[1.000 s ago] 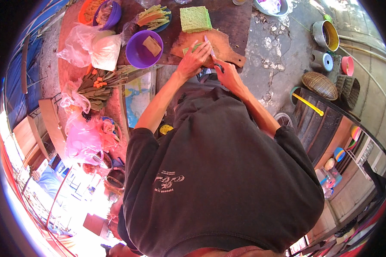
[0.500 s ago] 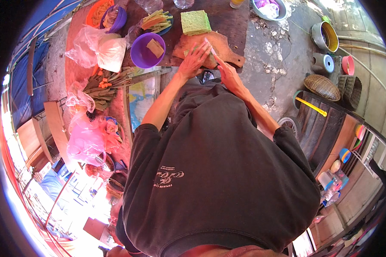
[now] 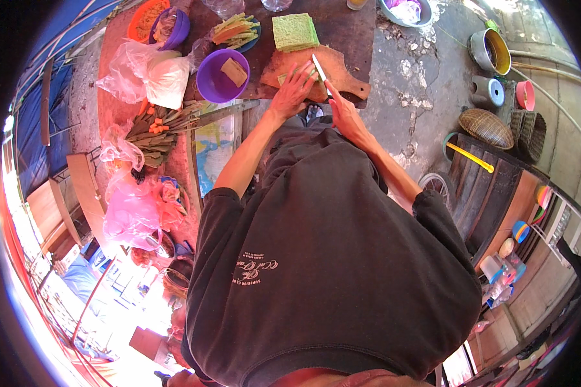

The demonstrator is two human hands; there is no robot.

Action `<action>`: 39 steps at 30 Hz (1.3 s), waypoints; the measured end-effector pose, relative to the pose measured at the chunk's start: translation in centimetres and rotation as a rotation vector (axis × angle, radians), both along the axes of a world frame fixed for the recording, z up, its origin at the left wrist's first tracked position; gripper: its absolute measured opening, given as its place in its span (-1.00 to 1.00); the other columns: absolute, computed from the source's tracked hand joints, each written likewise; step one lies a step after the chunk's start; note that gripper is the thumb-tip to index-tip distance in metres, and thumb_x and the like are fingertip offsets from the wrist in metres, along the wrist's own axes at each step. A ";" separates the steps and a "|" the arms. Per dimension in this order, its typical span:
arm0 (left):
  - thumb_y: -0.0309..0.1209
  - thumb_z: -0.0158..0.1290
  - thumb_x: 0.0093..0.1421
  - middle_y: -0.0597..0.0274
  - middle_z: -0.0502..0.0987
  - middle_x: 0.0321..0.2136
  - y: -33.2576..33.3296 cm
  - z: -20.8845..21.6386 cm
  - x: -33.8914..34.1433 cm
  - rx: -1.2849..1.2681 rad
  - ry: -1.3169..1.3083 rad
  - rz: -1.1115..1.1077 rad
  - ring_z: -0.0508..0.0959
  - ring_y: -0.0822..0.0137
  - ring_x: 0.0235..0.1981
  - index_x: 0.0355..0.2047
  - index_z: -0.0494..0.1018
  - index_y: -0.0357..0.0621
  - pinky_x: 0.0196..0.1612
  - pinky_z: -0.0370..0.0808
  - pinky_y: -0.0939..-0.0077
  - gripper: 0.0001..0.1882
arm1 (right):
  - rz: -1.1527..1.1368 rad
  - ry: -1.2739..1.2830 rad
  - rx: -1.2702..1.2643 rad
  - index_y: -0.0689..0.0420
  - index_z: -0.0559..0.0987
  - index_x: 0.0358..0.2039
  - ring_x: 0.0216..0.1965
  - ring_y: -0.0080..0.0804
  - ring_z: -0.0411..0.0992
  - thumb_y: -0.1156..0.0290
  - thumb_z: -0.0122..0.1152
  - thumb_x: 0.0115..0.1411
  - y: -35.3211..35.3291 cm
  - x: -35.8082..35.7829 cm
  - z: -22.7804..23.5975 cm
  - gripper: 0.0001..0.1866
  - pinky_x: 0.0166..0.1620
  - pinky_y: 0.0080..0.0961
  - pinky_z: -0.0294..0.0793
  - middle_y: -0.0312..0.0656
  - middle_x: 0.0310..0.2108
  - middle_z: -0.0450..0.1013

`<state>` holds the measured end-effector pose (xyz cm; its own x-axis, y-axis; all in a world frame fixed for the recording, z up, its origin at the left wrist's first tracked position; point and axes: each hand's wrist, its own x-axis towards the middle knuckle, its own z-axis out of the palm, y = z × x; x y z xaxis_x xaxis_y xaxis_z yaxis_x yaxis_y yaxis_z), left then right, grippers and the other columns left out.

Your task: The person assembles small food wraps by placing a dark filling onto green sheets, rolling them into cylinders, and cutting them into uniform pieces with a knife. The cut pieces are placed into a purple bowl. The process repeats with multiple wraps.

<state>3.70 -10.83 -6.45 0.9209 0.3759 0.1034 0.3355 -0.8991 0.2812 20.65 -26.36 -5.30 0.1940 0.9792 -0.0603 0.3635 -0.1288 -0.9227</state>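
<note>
On a wooden cutting board (image 3: 345, 80) my left hand (image 3: 293, 89) lies flat with fingers stretched forward. It presses on a green bread slice (image 3: 281, 79), mostly hidden beneath it. My right hand (image 3: 346, 115) is closed round the handle of a knife (image 3: 319, 68), whose blade points away from me, just right of the left fingertips. Behind the board stands a stack of green bread slices (image 3: 294, 33). Left of the board, a purple bowl (image 3: 214, 90) holds a brown piece of bread crust (image 3: 234, 72). Beyond it, pale strips (image 3: 234, 31) are piled on a blue plate (image 3: 254, 40).
Plastic bags (image 3: 164, 76), an orange bowl (image 3: 140, 22) and a second purple bowl (image 3: 175, 39) crowd the table's left. Leafy stalks (image 3: 150, 140) lie nearer me. At the far right are a basin (image 3: 426, 19), a metal pot (image 3: 487, 53) and a woven basket (image 3: 486, 128).
The knife has shifted slightly right, and its blade now shows more broadly beside the left fingers. My right hand moved a little with it; the left hand has barely moved.
</note>
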 end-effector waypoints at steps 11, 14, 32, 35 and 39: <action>-0.35 0.52 -0.18 0.04 0.20 0.47 0.1 0.0 0.1 -0.058 0.009 0.005 0.10 0.05 0.57 0.47 0.17 -0.15 0.63 -0.03 -0.05 0.19 | 0.058 -0.131 -0.058 0.01 0.17 0.58 -0.14 0.47 0.54 0.59 0.00 0.46 0.5 -0.2 -0.5 -0.30 -0.13 0.14 0.50 0.45 -0.17 0.52; -0.39 0.49 -0.18 0.10 0.22 0.47 0.1 0.0 0.2 -0.066 0.013 0.003 0.09 0.06 0.57 0.49 0.17 -0.15 0.62 -0.03 -0.05 0.19 | 0.067 -0.152 -0.135 0.01 0.17 0.58 -0.18 0.45 0.56 0.58 0.03 0.44 0.7 -0.2 -0.1 -0.28 -0.15 0.17 0.50 0.42 -0.24 0.54; -0.51 0.33 -0.17 0.12 0.27 0.48 0.2 -0.4 0.7 0.041 0.023 0.007 0.15 0.08 0.56 0.45 0.27 -0.23 0.63 -0.07 -0.07 0.06 | 0.071 -0.241 -0.174 0.00 0.39 0.46 -0.27 0.44 0.57 0.56 0.11 0.33 1.7 0.8 0.6 -0.33 -0.16 0.23 0.55 0.39 -0.34 0.56; -0.48 0.34 -0.19 0.13 0.24 0.49 0.1 0.0 0.8 0.053 0.055 0.017 0.12 0.08 0.57 0.48 0.23 -0.22 0.63 -0.10 -0.11 0.11 | 0.071 -0.207 -0.142 0.02 0.35 0.48 -0.31 0.31 0.60 0.60 0.12 0.34 1.4 1.0 0.6 -0.31 -0.16 0.12 0.55 0.35 -0.36 0.56; -0.48 0.32 -0.04 0.14 0.16 0.53 -1.2 0.5 0.7 0.077 0.081 0.077 0.05 0.11 0.60 0.51 0.20 -0.14 0.62 -0.15 -0.20 0.04 | 0.062 -0.109 -0.083 -0.04 0.24 0.56 -0.49 -0.23 0.51 0.63 0.09 0.41 0.4 1.3 0.3 -0.27 -0.27 -0.14 0.62 0.03 -0.51 0.45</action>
<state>4.35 -12.00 -5.96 0.8962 0.4394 0.0612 0.4229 -0.8878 0.1816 21.95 -25.98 -5.04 0.1429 0.9820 -0.1236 0.4707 -0.1773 -0.8643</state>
